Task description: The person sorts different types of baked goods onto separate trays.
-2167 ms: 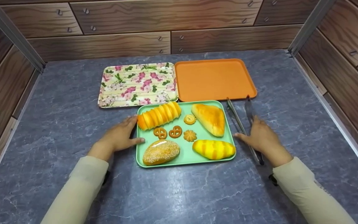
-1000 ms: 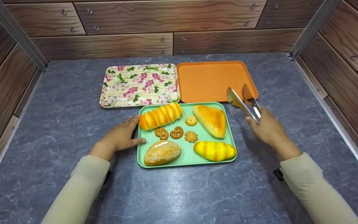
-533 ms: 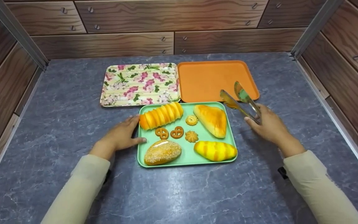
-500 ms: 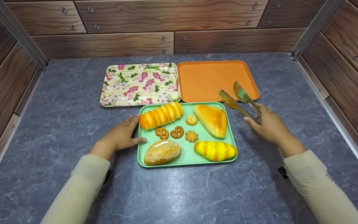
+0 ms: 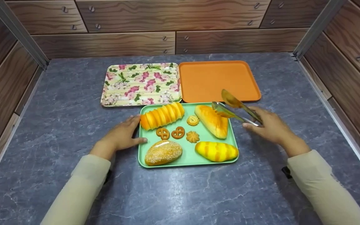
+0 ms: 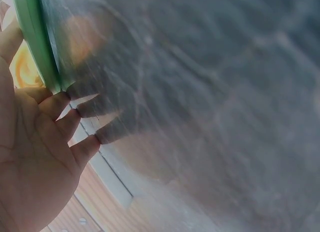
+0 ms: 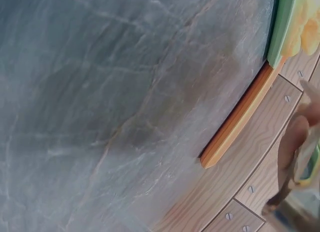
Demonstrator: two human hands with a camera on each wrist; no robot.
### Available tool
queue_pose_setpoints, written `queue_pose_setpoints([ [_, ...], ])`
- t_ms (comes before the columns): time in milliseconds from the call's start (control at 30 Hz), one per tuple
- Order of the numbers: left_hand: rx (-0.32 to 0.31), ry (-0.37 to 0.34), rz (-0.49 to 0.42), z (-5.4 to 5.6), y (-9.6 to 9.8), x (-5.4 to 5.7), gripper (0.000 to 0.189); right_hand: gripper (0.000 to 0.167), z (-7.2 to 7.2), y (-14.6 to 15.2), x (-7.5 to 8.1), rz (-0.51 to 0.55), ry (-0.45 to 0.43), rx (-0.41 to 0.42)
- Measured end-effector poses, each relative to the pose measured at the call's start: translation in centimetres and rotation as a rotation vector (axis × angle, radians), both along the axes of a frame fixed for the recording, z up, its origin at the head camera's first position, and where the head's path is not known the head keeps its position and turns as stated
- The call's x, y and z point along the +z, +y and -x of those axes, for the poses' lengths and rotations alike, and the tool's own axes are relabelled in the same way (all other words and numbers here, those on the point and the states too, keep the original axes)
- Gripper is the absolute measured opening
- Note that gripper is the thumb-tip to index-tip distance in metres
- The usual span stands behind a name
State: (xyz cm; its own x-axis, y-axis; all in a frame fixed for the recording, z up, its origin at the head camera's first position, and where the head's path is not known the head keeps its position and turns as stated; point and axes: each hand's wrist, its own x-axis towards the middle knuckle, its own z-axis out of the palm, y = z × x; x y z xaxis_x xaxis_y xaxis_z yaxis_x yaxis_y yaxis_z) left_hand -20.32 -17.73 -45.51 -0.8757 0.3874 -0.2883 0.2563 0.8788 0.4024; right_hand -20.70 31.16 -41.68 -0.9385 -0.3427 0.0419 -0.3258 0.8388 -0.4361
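Observation:
My right hand (image 5: pixel 270 128) grips metal tongs (image 5: pixel 241 111), whose spread tips hang over the upper right of the green tray (image 5: pixel 186 161). One tip overlaps the triangular bread (image 5: pixel 212 123) in the head view; whether it touches cannot be told. My left hand (image 5: pixel 119 136) rests at the tray's left edge, fingers straight, thumb over the rim. Also on the tray are a sliced-looking loaf (image 5: pixel 161 116), a seeded bun (image 5: pixel 163 153), a yellow striped roll (image 5: pixel 216 151), two pretzels (image 5: pixel 178 132) and two cookies (image 5: pixel 192 137). The right wrist view shows only part of the tongs (image 7: pixel 295 202).
Behind the green tray lie a floral tray (image 5: pixel 141 84) and an orange tray (image 5: pixel 219 81), side by side. Wood-patterned walls (image 5: pixel 105 45) enclose the grey marbled tabletop (image 5: pixel 180 197) at the back and sides.
My right hand has lifted the tongs off the table beside the green tray, spread them wider and swung their tips left over the triangular bread. My left hand has stayed at the tray's edge.

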Motion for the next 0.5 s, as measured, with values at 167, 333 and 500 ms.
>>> queue_pose_setpoints([
  [167,-0.005,0.003,0.0,0.0,-0.03,-0.09,0.099,0.066,-0.25,-0.07,0.11,-0.073,0.006,0.002],
  [333,-0.004,0.009,-0.004,0.02,-0.01,-0.14,0.098,0.063,-0.48,-0.18,0.33,-0.125,0.005,-0.01],
  [500,-0.001,0.012,-0.012,-0.04,-0.02,-0.07,0.097,0.063,-0.78,-0.33,0.7,-0.175,0.005,-0.016],
])
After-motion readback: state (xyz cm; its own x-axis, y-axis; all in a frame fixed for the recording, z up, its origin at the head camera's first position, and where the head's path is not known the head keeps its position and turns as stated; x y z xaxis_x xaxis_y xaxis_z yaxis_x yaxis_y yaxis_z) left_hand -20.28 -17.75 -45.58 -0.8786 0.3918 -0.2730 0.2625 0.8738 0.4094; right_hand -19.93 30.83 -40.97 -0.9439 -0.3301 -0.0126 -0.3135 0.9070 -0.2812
